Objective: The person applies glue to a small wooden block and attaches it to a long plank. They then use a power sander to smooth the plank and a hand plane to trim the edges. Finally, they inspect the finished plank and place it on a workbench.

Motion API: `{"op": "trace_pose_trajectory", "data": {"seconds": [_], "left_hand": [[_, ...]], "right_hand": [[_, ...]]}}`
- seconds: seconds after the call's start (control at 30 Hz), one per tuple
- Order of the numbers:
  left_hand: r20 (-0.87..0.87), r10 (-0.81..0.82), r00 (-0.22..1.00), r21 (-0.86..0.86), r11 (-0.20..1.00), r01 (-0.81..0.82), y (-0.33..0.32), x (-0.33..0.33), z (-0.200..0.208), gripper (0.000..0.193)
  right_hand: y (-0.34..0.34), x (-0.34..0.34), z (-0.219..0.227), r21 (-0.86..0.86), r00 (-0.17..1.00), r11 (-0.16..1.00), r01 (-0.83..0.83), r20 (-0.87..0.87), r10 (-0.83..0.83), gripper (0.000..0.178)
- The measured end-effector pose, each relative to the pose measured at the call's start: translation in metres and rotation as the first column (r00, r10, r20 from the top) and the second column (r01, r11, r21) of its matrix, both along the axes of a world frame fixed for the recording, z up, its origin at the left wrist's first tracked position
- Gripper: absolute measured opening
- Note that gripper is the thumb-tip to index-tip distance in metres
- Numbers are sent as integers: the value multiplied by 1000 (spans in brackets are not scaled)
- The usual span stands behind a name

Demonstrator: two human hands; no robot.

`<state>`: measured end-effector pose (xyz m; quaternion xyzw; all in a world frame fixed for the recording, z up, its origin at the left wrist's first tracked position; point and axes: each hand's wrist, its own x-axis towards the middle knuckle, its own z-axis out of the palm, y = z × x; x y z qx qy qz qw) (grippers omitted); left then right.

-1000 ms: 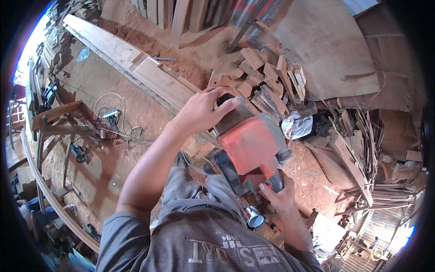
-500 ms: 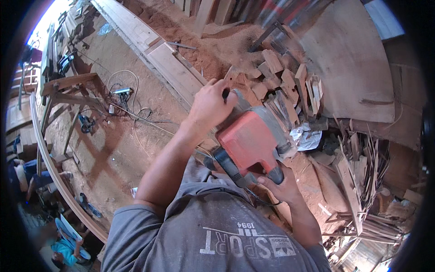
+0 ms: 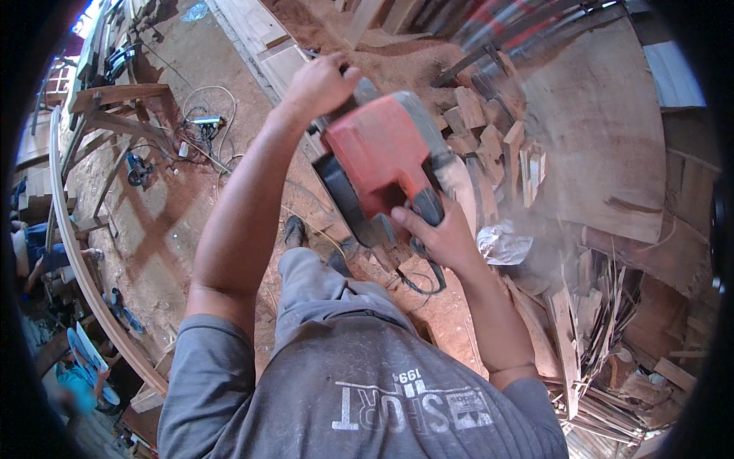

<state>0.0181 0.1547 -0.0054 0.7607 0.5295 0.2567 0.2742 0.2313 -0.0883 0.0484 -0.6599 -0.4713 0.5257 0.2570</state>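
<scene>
I hold a red power planer (image 3: 382,141) with grey and black parts in both hands. My left hand (image 3: 319,86) is closed at its front end, where the fingers hide the grip. My right hand (image 3: 440,229) wraps round the dark rear handle, thumb on top. Beneath and ahead of the tool runs a long wooden board (image 3: 281,65), slanting from the upper left; the tool covers part of it. Whether its base touches the wood is hidden. A black cord (image 3: 428,289) loops below the rear handle.
Wood offcuts (image 3: 489,145) and crumpled white plastic (image 3: 505,243) lie to the right, near a big wooden panel (image 3: 604,138). Thin strips (image 3: 589,329) are heaped lower right. Left are a wooden trestle (image 3: 115,99), cables (image 3: 218,96) and a curved beam (image 3: 84,283), with a person (image 3: 80,375) beyond.
Both hands and the planer have moved up and left in the picture, away from my body. My view has shifted, and my legs and a shoe now show below the tool.
</scene>
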Motion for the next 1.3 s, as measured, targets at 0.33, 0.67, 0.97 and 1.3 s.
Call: {"op": "trace_pose_trajectory", "data": {"seconds": [0.33, 0.67, 0.97, 1.3], "left_hand": [[0, -33, 999, -92, 995, 33, -50, 33, 13, 42], [-20, -3, 1000, -121, 993, 1, -66, 32, 16, 43], [-63, 35, 997, -75, 996, -39, -20, 7, 13, 46], [123, -118, 985, -250, 957, 146, -137, 58, 34, 34]], "right_hand": [[-52, 34, 5, -111, 998, 994, 24, 63, -17, 55], [-55, 37, 9, -84, 998, 996, -22, 63, 28, 43], [-4, 15, 6, -28, 998, 997, -68, -13, 68, 39], [-137, 63, 24, -80, 996, 994, 72, 57, -67, 62]]}}
